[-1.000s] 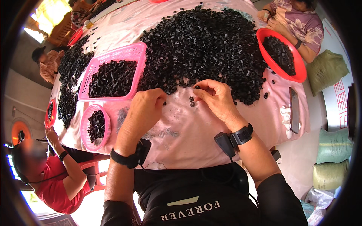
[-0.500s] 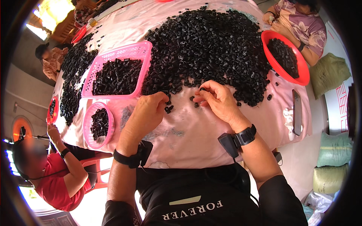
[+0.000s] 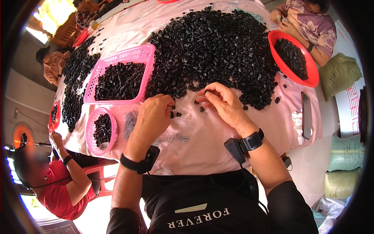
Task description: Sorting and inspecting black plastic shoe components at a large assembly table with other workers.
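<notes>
A large heap of small black plastic pieces (image 3: 212,50) spreads over the pink-covered table in front of me. At the heap's near edge, my right hand (image 3: 226,103) is closed, with a small black plastic piece (image 3: 207,91) pinched between thumb and fingers. My left hand (image 3: 152,116) is closed too, its fingertips pressed together by a few loose pieces (image 3: 179,114); whatever it may hold is hidden. Other single pieces (image 3: 201,109) lie on the cloth beneath my right fingers.
Left of the heap stand a pink rectangular basket (image 3: 151,74) and a round pink basket (image 3: 113,134), both holding black pieces. A red basin (image 3: 311,80) and a phone (image 3: 306,117) lie to the right. Co-workers sit around the table; sacks (image 3: 344,154) are stacked at right.
My hands stay almost in place, with small finger movements. Near my left fingertips, the loose pieces have shifted slightly apart. The whole view has moved a little.
</notes>
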Tool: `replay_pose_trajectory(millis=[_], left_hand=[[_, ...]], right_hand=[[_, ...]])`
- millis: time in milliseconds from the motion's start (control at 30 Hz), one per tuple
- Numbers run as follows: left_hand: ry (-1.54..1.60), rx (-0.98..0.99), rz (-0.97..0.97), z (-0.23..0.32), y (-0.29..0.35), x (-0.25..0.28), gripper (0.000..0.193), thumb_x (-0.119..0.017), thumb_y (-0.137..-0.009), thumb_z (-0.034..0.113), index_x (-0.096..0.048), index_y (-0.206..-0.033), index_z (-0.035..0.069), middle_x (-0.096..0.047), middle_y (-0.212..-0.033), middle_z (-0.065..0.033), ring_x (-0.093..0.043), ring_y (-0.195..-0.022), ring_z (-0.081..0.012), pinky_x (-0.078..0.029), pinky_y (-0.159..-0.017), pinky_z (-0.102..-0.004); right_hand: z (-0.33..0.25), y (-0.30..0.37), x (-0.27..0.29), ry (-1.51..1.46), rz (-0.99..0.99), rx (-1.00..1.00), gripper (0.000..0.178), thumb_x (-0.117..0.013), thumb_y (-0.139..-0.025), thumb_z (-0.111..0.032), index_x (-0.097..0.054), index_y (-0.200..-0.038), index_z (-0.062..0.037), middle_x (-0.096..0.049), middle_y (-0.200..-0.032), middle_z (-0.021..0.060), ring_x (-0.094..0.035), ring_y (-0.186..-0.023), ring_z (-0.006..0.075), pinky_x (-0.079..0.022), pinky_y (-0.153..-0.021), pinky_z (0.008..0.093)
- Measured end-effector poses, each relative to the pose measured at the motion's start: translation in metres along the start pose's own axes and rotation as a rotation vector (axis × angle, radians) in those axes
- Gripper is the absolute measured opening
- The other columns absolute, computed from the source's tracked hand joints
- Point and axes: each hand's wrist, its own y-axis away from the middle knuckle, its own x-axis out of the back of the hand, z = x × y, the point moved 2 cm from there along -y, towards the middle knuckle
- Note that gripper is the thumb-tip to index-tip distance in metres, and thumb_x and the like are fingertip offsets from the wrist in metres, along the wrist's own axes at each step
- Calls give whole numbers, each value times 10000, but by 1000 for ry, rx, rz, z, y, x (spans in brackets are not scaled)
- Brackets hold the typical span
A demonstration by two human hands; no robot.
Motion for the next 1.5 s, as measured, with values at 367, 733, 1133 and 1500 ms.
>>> replay_pose_trajectory(millis=[367, 733, 1133, 1500], left_hand=[[-73, -45, -112, 15, 6, -10, 102, -612, -802, -20, -678, -875, 4, -657, -878, -162, -658, -834, -384, -521, -727, -461], [-16, -114, -36, 22, -2, -20, 107, -595, -843, -60, -613, -940, -19, -647, -900, -182, -660, -842, -401, -519, -714, -459], [198, -181, 144, 50, -27, -29, 116, -613, -873, -82, -657, -967, -30, -667, -911, -195, -683, -795, -377, -532, -670, -392], [184, -85, -133, 36, -5, -28, 59, -651, -829, -16, -675, -883, -22, -674, -800, -205, -680, -753, -388, -529, -676, -428]], right_hand=[[-6, 2, 4, 252, 131, 94, 167, -695, -959, -77, -731, -1090, 20, -744, -916, 49, -687, -787, 81, -559, -699, 224], [-6, 3, 0, 228, 49, 44, 187, -713, -934, -48, -722, -1103, 33, -742, -908, 61, -691, -785, 93, -563, -703, 229], [-4, 3, -1, 135, -10, -21, 178, -703, -931, -40, -720, -1084, 50, -735, -866, 59, -667, -740, 83, -553, -697, 232], [-8, 3, 0, 227, 80, 35, 144, -712, -944, -78, -727, -1035, 33, -740, -855, 46, -690, -738, 84, -563, -673, 228]])
